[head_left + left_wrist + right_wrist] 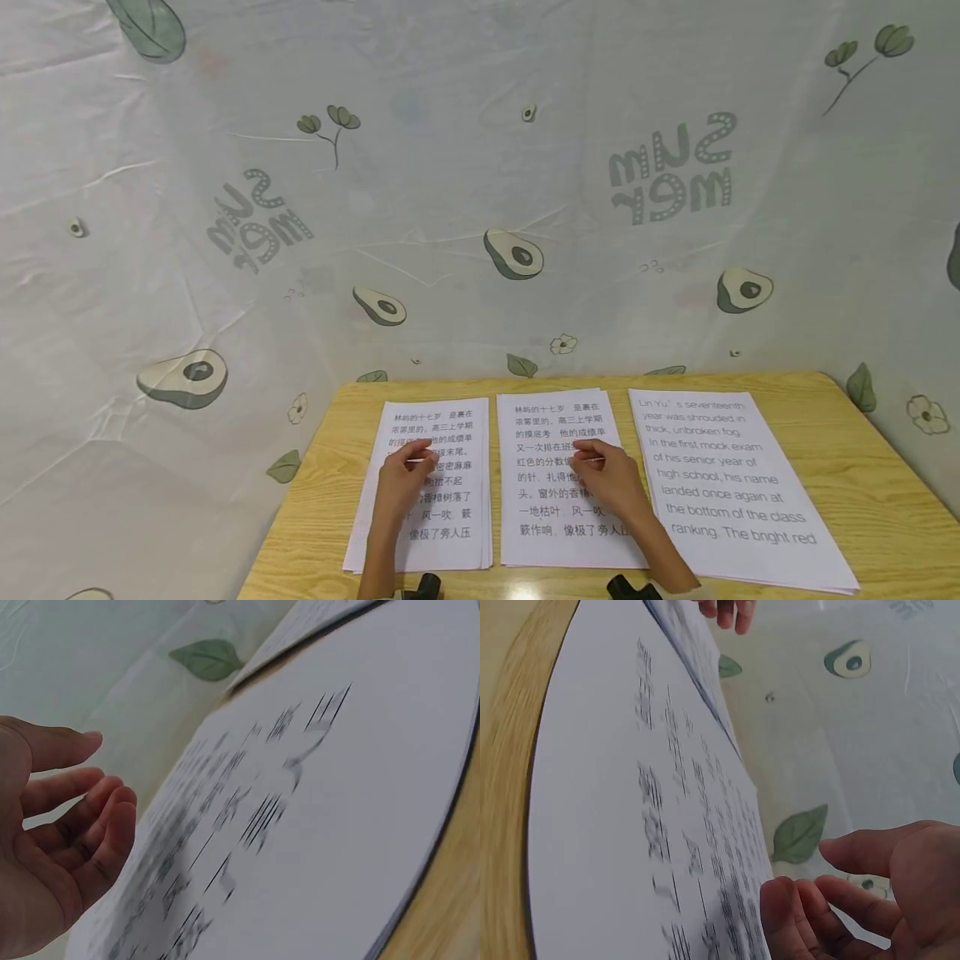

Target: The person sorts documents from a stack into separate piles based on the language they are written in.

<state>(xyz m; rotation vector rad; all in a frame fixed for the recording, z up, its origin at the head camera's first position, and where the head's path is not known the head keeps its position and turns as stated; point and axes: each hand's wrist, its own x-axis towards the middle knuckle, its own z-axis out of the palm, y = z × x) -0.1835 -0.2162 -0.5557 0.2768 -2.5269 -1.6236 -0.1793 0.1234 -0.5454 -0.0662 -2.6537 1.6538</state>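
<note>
Three stacks of printed white paper lie side by side. The left stack (450,552) and the middle stack (562,548) carry Chinese text; the right stack (720,467) has large English text. Over the left stack is my left hand (403,479), its fingers loosely bent and holding nothing; in the left wrist view the hand (56,847) appears apart from the paper, thumb away from the fingertips. My right hand (611,479) is above the right part of the middle stack, covering some characters. Its fingers (780,900) are loosely curled, with a gap to the thumb and nothing held.
The stacks lie on a light wooden table (817,450). Behind and beside it hangs a pale curtain (450,192) printed with avocados, leaves and mirrored lettering. Black wrist devices (429,586) show at the bottom edge of the head view.
</note>
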